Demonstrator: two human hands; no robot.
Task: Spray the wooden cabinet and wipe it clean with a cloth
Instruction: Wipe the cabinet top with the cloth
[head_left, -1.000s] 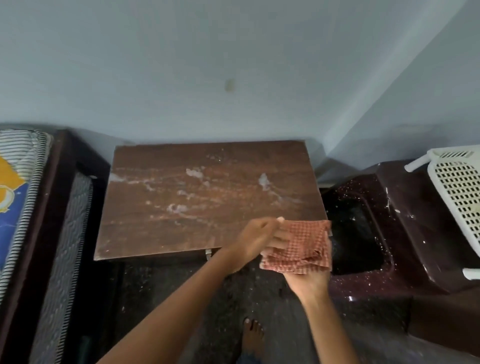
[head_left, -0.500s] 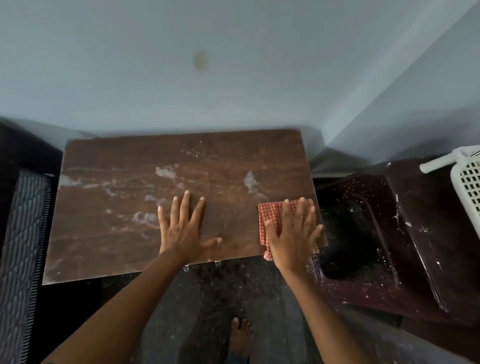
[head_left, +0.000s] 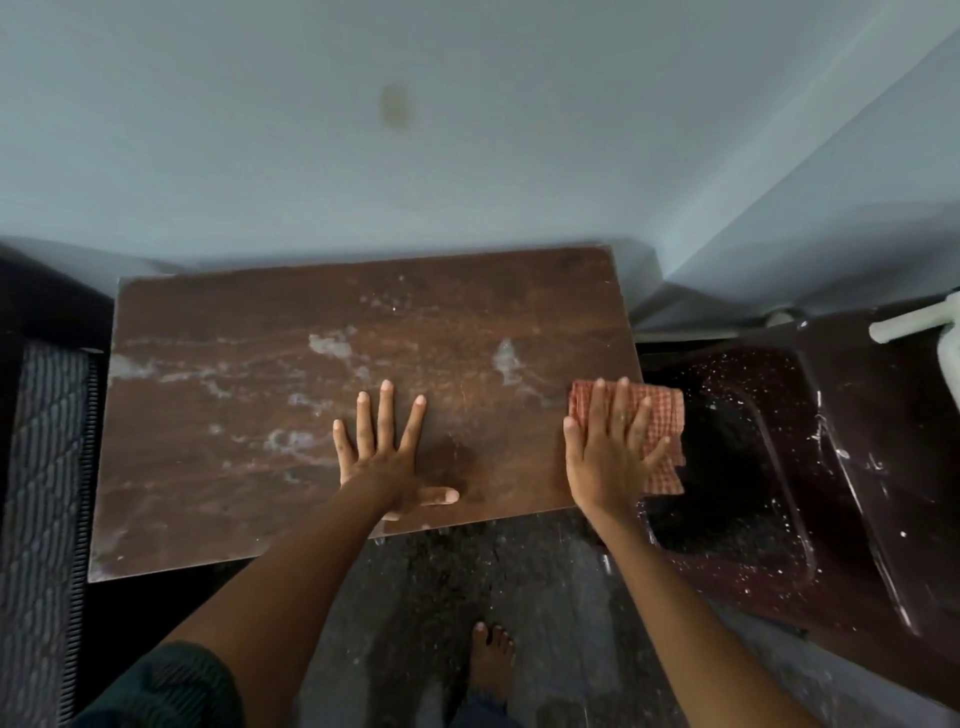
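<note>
Cloth (head_left: 660, 415) flat under splayed right fingers (head_left: 602, 410) at cabinet (head_left: 260, 467) edge; left fingers (head_left: 384, 415) spread, empty.

Dim, flat indoor light w/ a cool blue-grey cast; source not visible. Soft shadows under the cabinet top (head_left: 260, 415) & beside it. Small glare streaks on the dark glossy chair (head_left: 857, 467). Wide-angle bend at edges; overall soft, slightly blurry.

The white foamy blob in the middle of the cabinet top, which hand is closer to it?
Left. The left hand lies flat just below the foam blob; the right hand presses the cloth at the right edge.
</note>
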